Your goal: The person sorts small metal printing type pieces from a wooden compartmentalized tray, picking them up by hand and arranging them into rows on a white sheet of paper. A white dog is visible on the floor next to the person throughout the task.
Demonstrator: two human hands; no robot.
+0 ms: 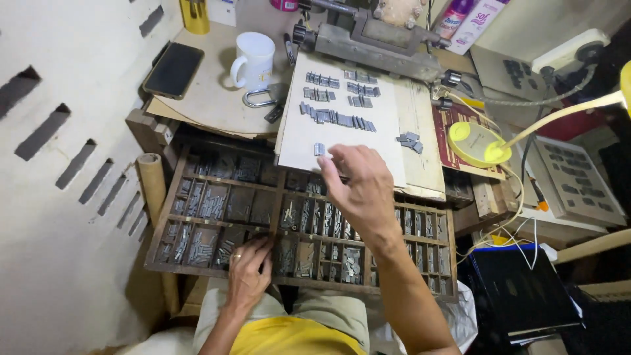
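Small grey metal type piece lies alone on the white paper sheet, low on the sheet near its front edge. My right hand sits just right of and below it, fingertips close to the piece; I cannot tell whether they touch it. Fingers are curled inward, back of the hand to the camera, so I cannot tell whether anything is pinched between them.

Further up the same sheet: short rows of grey metal type set in lines, well apart from the lone piece. A loose cluster of grey type pieces lies off the sheet's right edge on the pale wooden board.

Below the sheet, the dark wooden compartmented type case holds many grey sorts in its boxes. My left hand rests at the case's front edge, fingers bent down into a compartment, a ring on one finger; what it grips, if anything, is hidden.

Around: white ceramic mug and black smartphone at upper left, grey cast-metal machine behind the sheet, yellow desk lamp at right.
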